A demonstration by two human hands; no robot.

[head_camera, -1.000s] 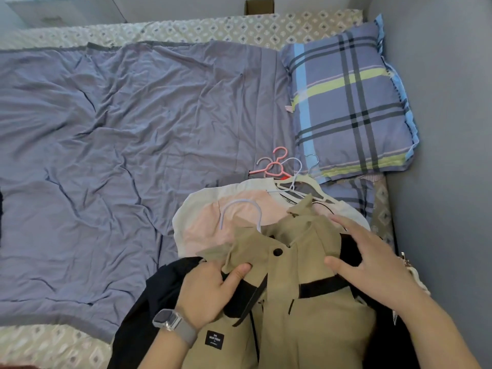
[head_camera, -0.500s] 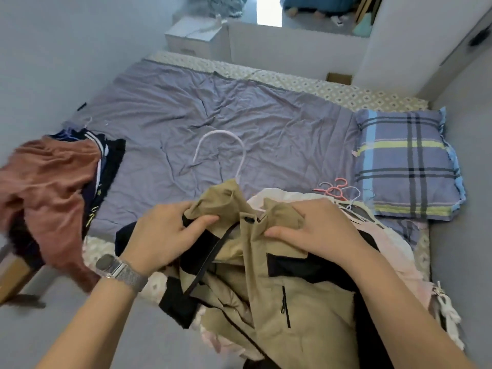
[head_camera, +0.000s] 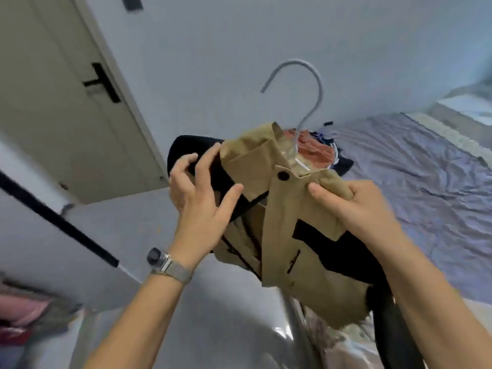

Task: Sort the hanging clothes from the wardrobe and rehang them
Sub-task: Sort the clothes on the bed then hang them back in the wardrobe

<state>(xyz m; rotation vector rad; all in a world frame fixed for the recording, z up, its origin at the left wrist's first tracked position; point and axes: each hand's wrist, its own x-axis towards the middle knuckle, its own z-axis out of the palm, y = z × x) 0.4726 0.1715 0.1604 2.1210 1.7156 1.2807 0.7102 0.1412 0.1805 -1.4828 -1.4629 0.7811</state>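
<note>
Door (head_camera: 66,102) stands far left of your left hand (head_camera: 202,193), which grips the jacket's (head_camera: 282,209) black shoulder with curled fingers. Hanger hook (head_camera: 306,83) rises above. Your right hand (head_camera: 354,206) pinches the tan collar; bed (head_camera: 426,177) lies beyond.

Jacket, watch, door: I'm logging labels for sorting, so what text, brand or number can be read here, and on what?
None can be read.
Jacket: no label or print shows on the side in view.
Watch: its face is turned away and blurred.
Door: no sign or writing.
</note>
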